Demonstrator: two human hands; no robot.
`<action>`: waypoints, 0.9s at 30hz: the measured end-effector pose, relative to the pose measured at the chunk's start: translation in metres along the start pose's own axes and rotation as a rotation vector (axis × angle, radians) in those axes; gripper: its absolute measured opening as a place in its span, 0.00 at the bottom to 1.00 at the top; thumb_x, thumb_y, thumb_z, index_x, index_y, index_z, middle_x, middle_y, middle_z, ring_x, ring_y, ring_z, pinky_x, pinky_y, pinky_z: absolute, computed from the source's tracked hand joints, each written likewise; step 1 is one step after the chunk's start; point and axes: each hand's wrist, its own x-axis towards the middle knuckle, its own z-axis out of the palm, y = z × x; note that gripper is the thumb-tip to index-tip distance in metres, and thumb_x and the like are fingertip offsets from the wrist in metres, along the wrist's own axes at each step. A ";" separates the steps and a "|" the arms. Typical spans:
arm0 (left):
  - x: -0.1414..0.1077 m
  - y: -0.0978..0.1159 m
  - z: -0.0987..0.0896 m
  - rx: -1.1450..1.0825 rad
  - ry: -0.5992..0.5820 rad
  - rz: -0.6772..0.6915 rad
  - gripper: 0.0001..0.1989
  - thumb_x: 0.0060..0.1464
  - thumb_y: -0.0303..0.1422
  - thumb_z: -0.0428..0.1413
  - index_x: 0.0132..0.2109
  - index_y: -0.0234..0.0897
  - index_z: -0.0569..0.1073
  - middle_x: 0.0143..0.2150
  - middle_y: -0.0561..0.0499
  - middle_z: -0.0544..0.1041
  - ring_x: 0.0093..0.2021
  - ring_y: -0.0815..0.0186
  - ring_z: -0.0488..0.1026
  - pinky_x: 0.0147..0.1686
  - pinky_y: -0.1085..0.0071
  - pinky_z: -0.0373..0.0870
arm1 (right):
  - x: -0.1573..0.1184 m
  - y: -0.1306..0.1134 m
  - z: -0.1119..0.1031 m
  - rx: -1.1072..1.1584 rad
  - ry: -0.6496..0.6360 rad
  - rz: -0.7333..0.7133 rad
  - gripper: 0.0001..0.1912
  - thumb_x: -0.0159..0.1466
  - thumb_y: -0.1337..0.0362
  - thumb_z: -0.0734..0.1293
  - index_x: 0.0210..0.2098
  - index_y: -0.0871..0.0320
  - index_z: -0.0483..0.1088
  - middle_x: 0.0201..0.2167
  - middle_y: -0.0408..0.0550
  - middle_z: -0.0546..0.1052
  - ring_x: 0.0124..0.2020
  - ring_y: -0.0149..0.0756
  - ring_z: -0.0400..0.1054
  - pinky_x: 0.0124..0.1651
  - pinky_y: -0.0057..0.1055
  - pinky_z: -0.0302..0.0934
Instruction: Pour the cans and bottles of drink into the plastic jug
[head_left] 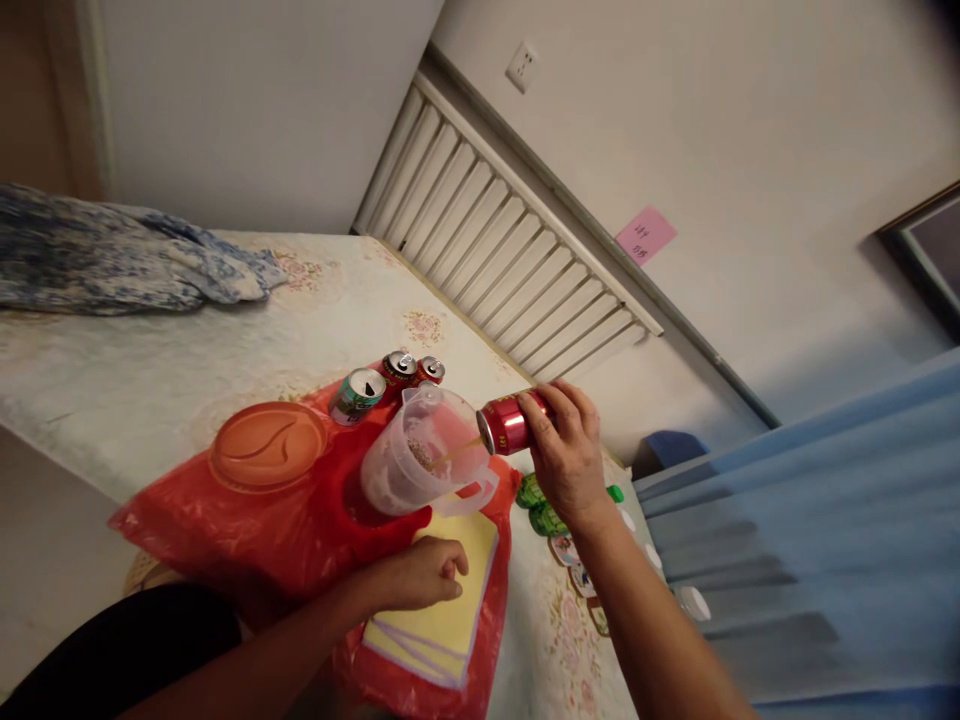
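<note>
My right hand [568,455] is wrapped round a red soda can [511,424], tipped on its side with its mouth to the left. A thin brownish stream runs from the can into a clear plastic pitcher [397,470], where dark liquid and froth show. The pitcher's handle points towards my right forearm. Below it, my left hand [429,573] is loosely curled, with nothing visible in it, over a folded yellow cloth [442,645] with purple edging. Behind the pitcher stand a green-and-white can [358,397], a dark red can [397,372] and a red can [430,371], all opened.
A red plastic sheet [195,530] lies under the pitcher, with a round orange lid [268,445] on it. Several green-patterned items [546,518] and bottles stand right, partly behind my arm. A blue-white cloth [135,255] lies at left. A radiator [510,230] borders the flowered table.
</note>
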 end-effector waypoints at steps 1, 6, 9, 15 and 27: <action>0.000 -0.001 0.000 0.004 0.002 -0.004 0.15 0.44 0.29 0.54 0.42 0.35 0.74 0.34 0.51 0.74 0.33 0.64 0.67 0.31 0.70 0.63 | 0.000 0.000 0.000 0.003 -0.001 -0.002 0.29 0.68 0.72 0.63 0.66 0.46 0.59 0.57 0.55 0.69 0.63 0.51 0.58 0.62 0.57 0.60; 0.001 0.000 0.000 0.042 0.000 -0.022 0.16 0.44 0.29 0.54 0.43 0.36 0.75 0.35 0.51 0.74 0.34 0.64 0.69 0.30 0.71 0.63 | 0.001 0.000 0.002 0.004 -0.016 -0.010 0.28 0.69 0.72 0.62 0.65 0.45 0.60 0.58 0.55 0.68 0.64 0.51 0.58 0.62 0.57 0.59; 0.001 -0.002 0.000 0.055 0.001 -0.023 0.16 0.44 0.29 0.53 0.43 0.36 0.75 0.36 0.51 0.75 0.35 0.64 0.69 0.31 0.71 0.64 | 0.000 0.000 0.005 0.009 -0.017 -0.012 0.28 0.69 0.72 0.63 0.65 0.45 0.60 0.59 0.54 0.68 0.64 0.51 0.57 0.63 0.57 0.59; -0.001 -0.002 0.000 0.061 0.012 -0.032 0.16 0.45 0.29 0.53 0.44 0.36 0.75 0.37 0.50 0.75 0.35 0.63 0.70 0.33 0.70 0.65 | -0.001 -0.004 0.013 0.073 -0.030 0.024 0.28 0.68 0.72 0.63 0.65 0.48 0.59 0.57 0.56 0.69 0.64 0.51 0.57 0.63 0.56 0.59; -0.001 -0.006 0.002 0.031 0.001 -0.066 0.14 0.46 0.30 0.55 0.43 0.37 0.74 0.37 0.51 0.74 0.35 0.64 0.69 0.32 0.72 0.64 | -0.031 0.007 0.083 0.761 -0.064 0.793 0.32 0.51 0.60 0.75 0.55 0.58 0.70 0.49 0.54 0.77 0.49 0.47 0.70 0.53 0.44 0.67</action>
